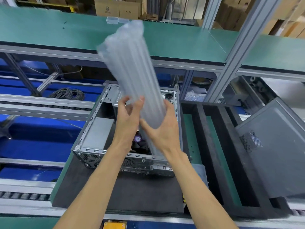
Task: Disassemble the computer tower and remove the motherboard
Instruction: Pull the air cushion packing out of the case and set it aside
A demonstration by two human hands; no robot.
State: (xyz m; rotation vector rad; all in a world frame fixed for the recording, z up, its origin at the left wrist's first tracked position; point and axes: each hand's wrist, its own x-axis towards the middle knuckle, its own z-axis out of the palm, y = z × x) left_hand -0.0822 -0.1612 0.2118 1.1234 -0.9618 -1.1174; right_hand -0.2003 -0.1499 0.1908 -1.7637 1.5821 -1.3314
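Two hands lift an inflated air-column cushion (130,73) clear of the open computer tower (105,129), lying on its side on a black mat (118,192). Left hand (127,116) and right hand (162,129) curl fingers around its lower end. Nearby, the removed side panel (274,146) leans, apparently set aside for access.

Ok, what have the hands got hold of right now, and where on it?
Both hands grip the clear air-column packing cushion at its lower end, left hand and right hand on either side, above the open computer case.
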